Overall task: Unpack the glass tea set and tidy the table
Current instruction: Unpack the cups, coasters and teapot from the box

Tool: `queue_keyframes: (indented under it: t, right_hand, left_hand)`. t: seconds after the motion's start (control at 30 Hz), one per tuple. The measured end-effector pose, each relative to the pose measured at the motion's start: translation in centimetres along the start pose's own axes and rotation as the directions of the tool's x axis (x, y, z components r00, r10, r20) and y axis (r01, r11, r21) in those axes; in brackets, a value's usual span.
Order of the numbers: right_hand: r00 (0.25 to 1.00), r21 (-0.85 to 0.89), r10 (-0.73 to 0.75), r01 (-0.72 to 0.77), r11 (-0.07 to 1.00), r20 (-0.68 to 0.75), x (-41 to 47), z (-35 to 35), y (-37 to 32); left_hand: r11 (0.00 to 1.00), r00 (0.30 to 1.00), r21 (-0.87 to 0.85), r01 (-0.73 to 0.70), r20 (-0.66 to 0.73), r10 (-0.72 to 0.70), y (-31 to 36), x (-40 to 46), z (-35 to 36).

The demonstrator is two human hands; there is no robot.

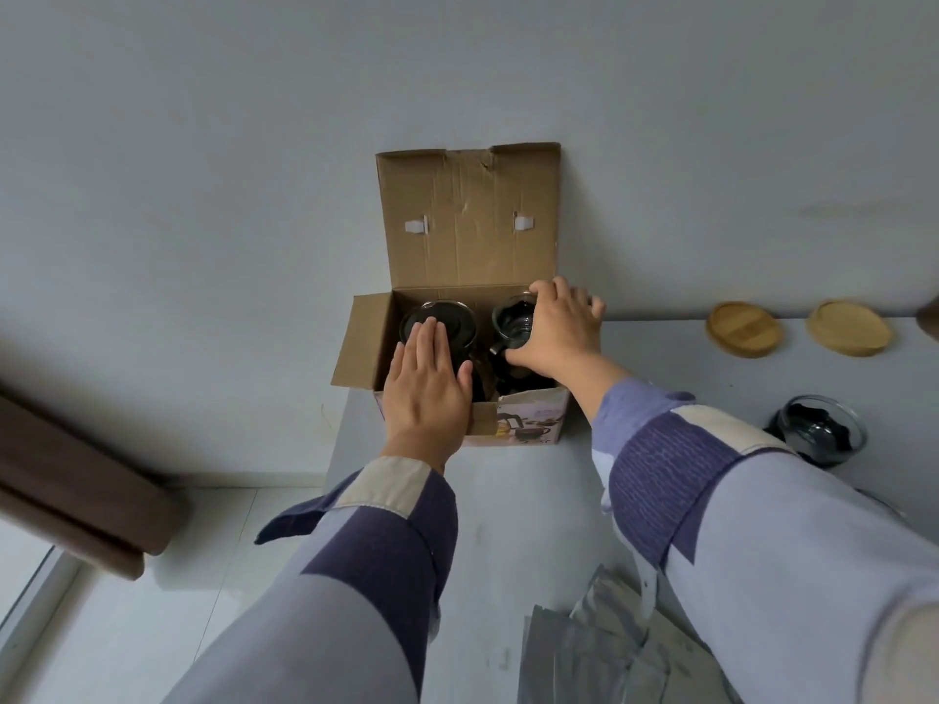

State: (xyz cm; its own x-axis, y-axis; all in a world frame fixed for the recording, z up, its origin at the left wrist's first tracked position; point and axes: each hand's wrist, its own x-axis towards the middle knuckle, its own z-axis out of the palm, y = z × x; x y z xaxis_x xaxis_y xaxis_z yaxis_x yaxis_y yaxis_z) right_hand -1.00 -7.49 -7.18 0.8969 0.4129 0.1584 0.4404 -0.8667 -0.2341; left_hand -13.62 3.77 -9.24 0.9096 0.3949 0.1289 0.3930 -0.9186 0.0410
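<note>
Since one glass cup (817,435) and two wooden lids (745,329) already sit along the desk's right side, I'm maybe midway: right hand (556,331) grips a cup (514,322) in the box (460,348) at the far-left corner, left hand (429,388) rests flat on the teapot (439,317).

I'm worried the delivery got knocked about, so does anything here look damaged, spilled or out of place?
No glass looks broken and nothing is spilled. The cardboard box is worn: its raised lid is creased and torn along the top edge, and the front rim is ragged. Grey wrapping sheets lie loose in a heap at the table's near edge.
</note>
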Motion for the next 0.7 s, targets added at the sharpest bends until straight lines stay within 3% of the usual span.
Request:
queue_keyframes:
  t: [0.1, 0.2, 0.27, 0.53, 0.7]
  right_hand:
    - [0.999, 0.242, 0.039, -0.031, 0.97, -0.029, -0.7, -1.0, -0.1]
    - [0.988, 0.511, 0.121, -0.055, 0.858, -0.096, -1.8, -1.9, -0.1]
    - [0.981, 0.595, 0.164, -0.07, 0.8, -0.105, -2.5, -2.3, 0.4]
    - [0.957, 0.657, 0.254, -0.101, 0.747, -0.142, -6.0, -4.6, 5.4]
    - [0.938, 0.665, 0.323, -0.16, 0.729, -0.129, -8.3, -6.7, 10.5]
  left_hand:
    - [1.0, 1.0, 0.005, 0.004, 0.014, -0.004, 0.1, 0.0, -0.1]
    - [1.0, 1.0, 0.005, 0.01, 0.026, -0.01, 0.2, -0.1, -0.3]
    - [1.0, 0.999, 0.01, 0.009, 0.038, -0.01, 0.2, -0.1, -0.5]
    - [1.0, 0.997, 0.004, 0.0, 0.08, -0.001, 0.0, -0.1, -1.6]
    - [0.997, 0.998, -0.037, -0.067, -0.001, 0.067, 4.4, -0.4, -3.2]
